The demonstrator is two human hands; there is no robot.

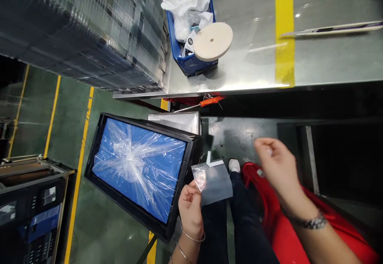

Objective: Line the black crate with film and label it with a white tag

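While the left hand pinched a small clear plastic bag over the lap, right hand raised beside it, fingers loosely curled, holding nothing visible, black crate with blue liner just left.

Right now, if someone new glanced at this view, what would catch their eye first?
Probably the black crate at lower left, lined with bright blue and crumpled clear plastic film. Next, the left hand at bottom centre pinching a small clear plastic bag, with the right hand raised empty beside it over a red bin. Up on the metal table a pale round disc rests on a blue bin of white cloth.
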